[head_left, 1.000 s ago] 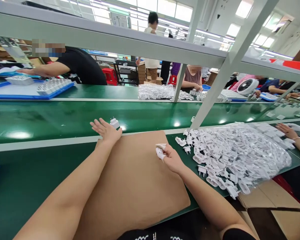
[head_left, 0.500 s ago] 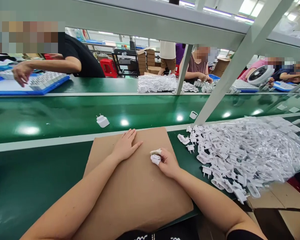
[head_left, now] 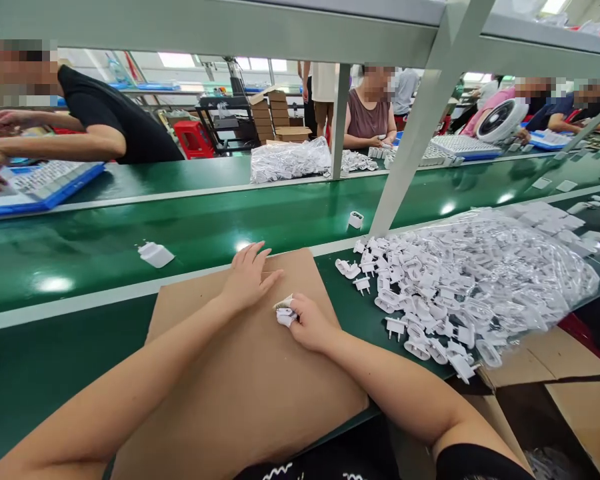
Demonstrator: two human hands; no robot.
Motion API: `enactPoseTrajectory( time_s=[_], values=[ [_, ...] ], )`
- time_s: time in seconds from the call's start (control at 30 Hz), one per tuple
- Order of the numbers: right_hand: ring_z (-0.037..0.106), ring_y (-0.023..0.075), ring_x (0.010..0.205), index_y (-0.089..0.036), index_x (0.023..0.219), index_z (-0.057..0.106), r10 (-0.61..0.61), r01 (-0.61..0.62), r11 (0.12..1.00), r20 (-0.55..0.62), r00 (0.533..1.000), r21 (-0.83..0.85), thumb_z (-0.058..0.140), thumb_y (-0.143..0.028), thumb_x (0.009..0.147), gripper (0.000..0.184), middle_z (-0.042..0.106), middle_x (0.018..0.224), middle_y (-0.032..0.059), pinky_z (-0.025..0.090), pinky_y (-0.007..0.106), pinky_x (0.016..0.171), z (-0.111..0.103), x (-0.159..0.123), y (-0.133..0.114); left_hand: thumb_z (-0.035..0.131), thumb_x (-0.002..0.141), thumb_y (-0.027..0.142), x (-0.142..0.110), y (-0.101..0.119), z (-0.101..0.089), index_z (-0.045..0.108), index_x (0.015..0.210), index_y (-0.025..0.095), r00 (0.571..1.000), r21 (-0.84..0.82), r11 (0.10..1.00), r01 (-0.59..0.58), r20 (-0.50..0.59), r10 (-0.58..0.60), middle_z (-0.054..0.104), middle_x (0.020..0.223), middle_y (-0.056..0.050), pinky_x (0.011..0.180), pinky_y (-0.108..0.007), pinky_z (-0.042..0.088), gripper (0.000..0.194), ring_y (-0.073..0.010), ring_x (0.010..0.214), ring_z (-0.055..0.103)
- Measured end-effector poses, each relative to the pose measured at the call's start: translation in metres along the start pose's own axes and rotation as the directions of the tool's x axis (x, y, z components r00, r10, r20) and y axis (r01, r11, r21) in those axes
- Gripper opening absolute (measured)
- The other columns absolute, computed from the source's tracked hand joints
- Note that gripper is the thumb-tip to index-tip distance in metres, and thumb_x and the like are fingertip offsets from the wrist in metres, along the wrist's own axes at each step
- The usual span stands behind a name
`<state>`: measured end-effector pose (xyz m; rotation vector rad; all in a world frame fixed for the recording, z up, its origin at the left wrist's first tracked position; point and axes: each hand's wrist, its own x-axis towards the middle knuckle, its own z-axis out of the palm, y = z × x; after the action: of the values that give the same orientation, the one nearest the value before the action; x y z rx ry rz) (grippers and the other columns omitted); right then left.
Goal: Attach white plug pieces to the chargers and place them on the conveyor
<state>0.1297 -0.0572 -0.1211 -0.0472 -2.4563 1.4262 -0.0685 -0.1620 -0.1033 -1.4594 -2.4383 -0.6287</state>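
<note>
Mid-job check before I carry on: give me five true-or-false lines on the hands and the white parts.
1. The left hand is at the far edge of the cardboard sheet. True.
2. The right hand is in among the loose plug parts. False: it is over the cardboard sheet.
3. Clear plastic lies over some of the plug parts. True.
4. The left hand grips the white adapter. False: the adapter lies on the green belt, apart from both hands.
5. The plug parts lie right of the cardboard sheet. True.
</note>
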Motion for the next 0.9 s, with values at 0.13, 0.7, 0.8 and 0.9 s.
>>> enactPoseTrajectory(
  time_s=[0.13,0.7,0.8,0.9],
  values=[
    [0.055,0.0167,0.082,-0.021,0.088,0.059,-0.003,0.006,0.997,0.029,1.000,-0.073,0.054,0.002,0.079,0.025,0.054,0.091,0.0008,0.043,0.028,0.073,-0.002,-0.001,-0.001,0.061,0.094,0.049,0.072,0.044,0.018,0.065,0.128,0.016,0.997,-0.261,0.964,0.055,0.061,-0.040,0.063,0.139,-0.015,0.119,-0.049,0.040,0.048,-0.0315,0.135,0.053],
    [0.063,0.0268,0.102,-0.019,0.092,0.059,-0.067,0.107,0.970,0.182,0.981,-0.218,0.053,0.000,0.075,0.027,0.065,0.108,0.0104,0.054,0.037,0.087,-0.008,-0.002,-0.007,0.081,0.083,0.036,0.208,0.130,0.117,0.062,0.119,0.016,0.889,-0.513,0.726,0.458,0.255,-0.381,0.069,0.123,-0.016,0.100,-0.038,0.049,0.046,-0.0269,0.116,0.063],
    [0.062,0.0262,0.100,-0.018,0.096,0.059,-0.030,0.083,0.956,0.190,0.981,-0.281,0.053,0.000,0.076,0.028,0.063,0.108,0.0103,0.054,0.037,0.087,-0.009,-0.002,-0.007,0.079,0.084,0.030,0.184,0.123,0.087,0.062,0.123,0.020,0.951,-0.627,0.715,0.309,0.220,-0.217,0.063,0.133,-0.011,0.098,-0.034,0.052,0.044,-0.0226,0.114,0.063],
    [0.061,0.0244,0.098,-0.019,0.093,0.058,-0.027,0.083,0.955,0.194,0.981,-0.283,0.053,0.001,0.076,0.027,0.061,0.103,0.0075,0.053,0.036,0.087,-0.009,-0.002,-0.006,0.077,0.084,0.031,0.136,0.119,0.037,0.059,0.133,0.022,0.989,-0.806,0.588,0.071,0.133,0.062,0.054,0.140,-0.011,0.092,-0.034,0.057,0.052,-0.0220,0.112,0.064]
  ],
)
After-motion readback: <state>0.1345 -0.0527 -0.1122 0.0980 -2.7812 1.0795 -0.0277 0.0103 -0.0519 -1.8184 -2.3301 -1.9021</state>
